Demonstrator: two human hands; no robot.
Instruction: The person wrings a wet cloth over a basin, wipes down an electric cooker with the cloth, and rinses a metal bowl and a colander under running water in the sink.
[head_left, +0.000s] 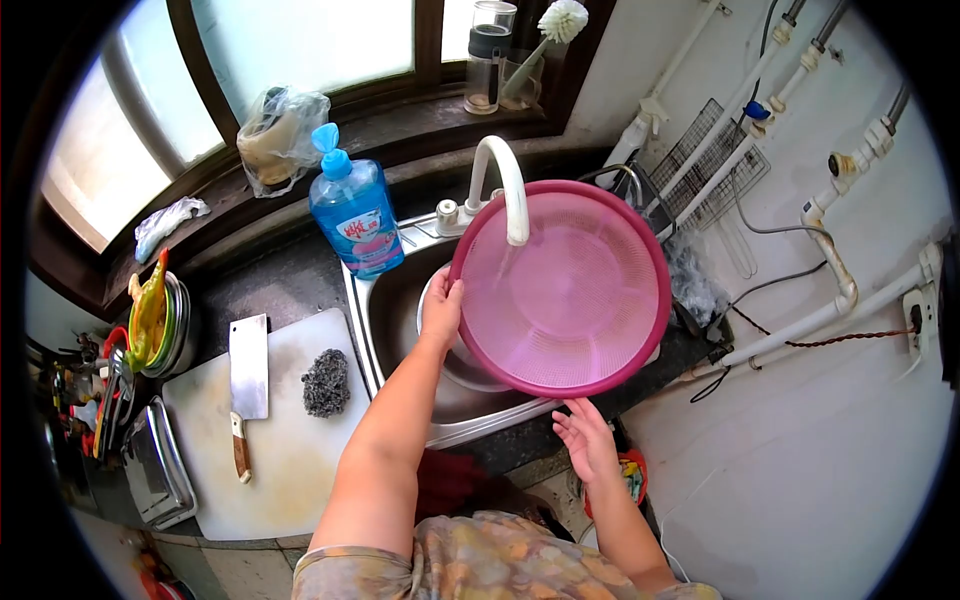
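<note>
A pink plastic colander (565,290) is tilted over the sink (385,320), beneath the white faucet (500,180). What looks like a thin stream of water falls from the spout into it. My left hand (441,312) grips the colander's left rim, thumb on the outside. At the near edge, my right hand (588,440) is open, its fingers loosely apart and the tips reaching the underside of the rim. Whether it bears any weight I cannot tell. Part of a pale bowl (465,370) shows in the sink under the colander, mostly hidden.
Left of the sink, a cutting board (280,480) carries a cleaver (249,370) and a dark steel-wool scrubber (325,384). A blue dish-soap bottle (357,220) stands behind the sink. Stacked bowls (178,325) are farther left. Pipes (790,340) and cables line the right wall.
</note>
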